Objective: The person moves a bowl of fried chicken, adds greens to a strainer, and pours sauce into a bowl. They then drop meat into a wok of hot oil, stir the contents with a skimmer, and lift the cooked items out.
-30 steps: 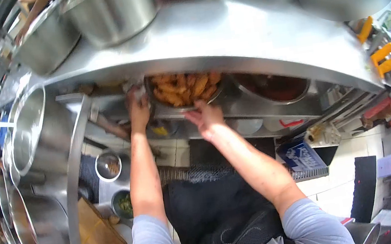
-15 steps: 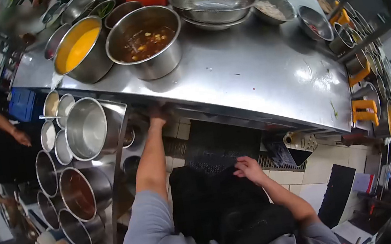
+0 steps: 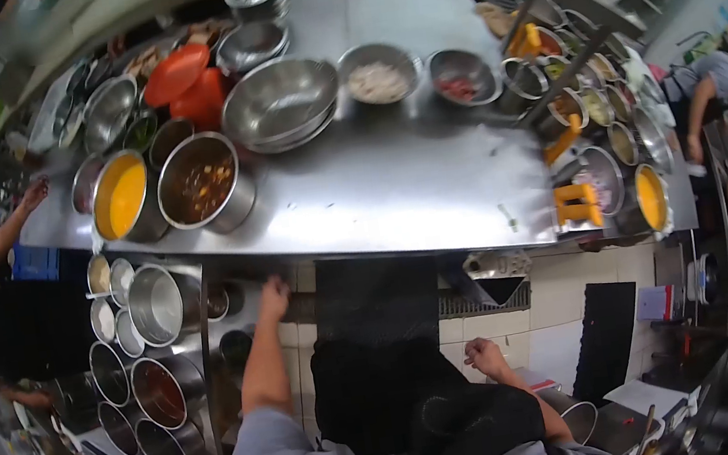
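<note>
The left hand (image 3: 273, 289) was raised at the end of a stretched arm, just under the front edge of the steel counter (image 3: 396, 190). It held nothing that could be seen. The fingers looked loosely curled, but the hand was too small in the view to tell more. The right hand (image 3: 483, 359) lay low, near the waist, against the black apron (image 3: 387, 392) that the person wore. Its fingers were bent and relaxed, and there was nothing between them.

To the left of the left hand, an empty steel pot (image 3: 156, 303) lay on its side on a rack below the counter. More pots (image 3: 141, 398) were stored under it, some of them with a dark inside. Small round bowls (image 3: 107, 287) stood just beside the empty pot.

On the counter above the left hand there was a pot of brown stew (image 3: 201, 183), and touching it on the left a pot of yellow liquid (image 3: 124, 198). Behind them was a large steel colander (image 3: 279, 102) set in a wide bowl, and an orange lid (image 3: 175, 73) rested further back. A bowl with pale chopped food (image 3: 378, 78) and a bowl with red pieces (image 3: 459, 79) stood to the right of the colander.

Near the right end of the counter, an orange handle (image 3: 577, 205) stood out. At the far left, another person's arm (image 3: 11, 231) reached towards the counter. At the far right, a third person (image 3: 712, 90) was bent over a work surface.
</note>
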Demonstrator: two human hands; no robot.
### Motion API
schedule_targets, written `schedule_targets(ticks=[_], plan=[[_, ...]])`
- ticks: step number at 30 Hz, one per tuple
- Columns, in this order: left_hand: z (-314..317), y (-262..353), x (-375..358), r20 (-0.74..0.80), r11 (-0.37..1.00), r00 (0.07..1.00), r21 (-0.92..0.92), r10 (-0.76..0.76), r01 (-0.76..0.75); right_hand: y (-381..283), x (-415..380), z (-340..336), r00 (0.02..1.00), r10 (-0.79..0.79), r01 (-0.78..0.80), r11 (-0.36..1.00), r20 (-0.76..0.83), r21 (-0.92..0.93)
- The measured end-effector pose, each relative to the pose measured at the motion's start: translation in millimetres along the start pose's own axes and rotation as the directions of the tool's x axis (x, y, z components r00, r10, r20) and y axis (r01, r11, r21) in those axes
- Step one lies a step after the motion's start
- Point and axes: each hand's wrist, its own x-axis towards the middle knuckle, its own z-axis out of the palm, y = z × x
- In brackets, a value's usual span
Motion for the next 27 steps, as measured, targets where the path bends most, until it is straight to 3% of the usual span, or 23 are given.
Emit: schedule_targets(ticks=[1,2,3,4,5,6,7,8,10,12,13,14,15,16,18,20,22,24,25,26,27], plan=[[8,22,-41,0.160,0.984,0.984,-0.140,-0.083,0.106,-8,-14,-6,0.999,0.043,-0.043,0.999,-0.019,0.007],[19,24,-76,0.381,0.999,0.924,-0.037,-0.017,0.034,-20,-34,-11,0.999,0.043,-0.043,0.999,-0.031,0.020],[3,93,-121,0.639,0.948,0.742,0.317,-0.202,-0.015,-41,-51,-17,0.996,0.082,-0.084,0.993,-0.029,-0.078],[43,51,-168,0.633,0.981,0.766,0.194,-0.113,-0.015,-54,-62,-24,0.992,0.119,-0.123,0.977,-0.030,-0.174],[72,49,-186,0.563,0.977,0.801,0.078,-0.206,0.196,-48,-63,-24,0.991,0.134,-0.136,0.979,-0.020,-0.151],[81,40,-185,0.609,0.995,0.788,0.036,-0.092,0.088,-16,-49,-23,0.992,0.121,-0.124,0.983,-0.033,-0.137],[84,31,-170,0.650,1.000,0.760,-0.007,0.022,-0.023,11,-30,-22,0.999,0.022,-0.017,0.985,0.024,-0.173],[65,87,-158,0.660,0.988,0.740,-0.027,0.132,-0.152,28,-19,-22,0.994,-0.065,0.081,0.974,0.085,-0.211],[5,242,-138,0.655,0.913,0.671,-0.071,0.347,-0.402,7,-18,-24,0.994,-0.092,0.099,0.986,0.059,-0.131],[-12,352,-100,0.547,0.886,0.713,-0.398,0.439,-0.240,-23,-10,-34,0.993,-0.115,0.116,0.992,0.023,-0.049],[-17,399,-76,0.592,0.918,0.726,-0.373,0.349,-0.137,-42,-8,-38,0.993,-0.101,0.091,0.984,-0.055,-0.151],[1,416,-38,0.565,0.855,0.731,-0.517,0.383,-0.047,-64,-6,-40,0.986,-0.091,0.055,0.968,-0.139,-0.246],[14,440,0,0.545,0.733,0.725,-0.675,0.420,0.083,-68,1,-39,0.971,-0.047,0.018,0.992,-0.234,-0.125],[23,471,32,0.565,0.675,0.756,-0.701,0.331,0.229,-73,0,-35,0.946,0.017,-0.016,1.000,-0.324,0.007],[55,516,95,0.584,0.432,0.806,-0.753,0.092,0.496,-89,-12,-34,0.931,0.071,0.013,0.974,-0.359,0.226],[101,516,162,0.392,0.609,0.873,-0.780,0.290,0.147,-122,-40,-38,0.910,0.181,-0.090,0.965,-0.374,0.247],[137,524,212,0.527,0.246,0.790,-0.849,0.315,0.468,-105,-44,-27,0.852,0.227,-0.120,0.962,-0.471,0.246],[130,541,200,0.552,0.257,0.756,-0.834,0.351,0.489,-108,-76,-15,0.766,0.280,-0.206,0.959,-0.578,0.193],[123,544,182,0.543,0.337,0.721,-0.838,0.431,0.429,-85,-80,2,0.727,0.244,-0.178,0.970,-0.642,0.167],[103,556,156,0.570,0.405,0.635,-0.820,0.521,0.404,-79,-90,13,0.706,0.328,-0.243,0.945,-0.628,0.219],[96,546,152,0.596,0.564,0.608,-0.778,0.524,0.277,-85,-105,25,0.647,0.405,-0.280,0.914,-0.646,0.293]])
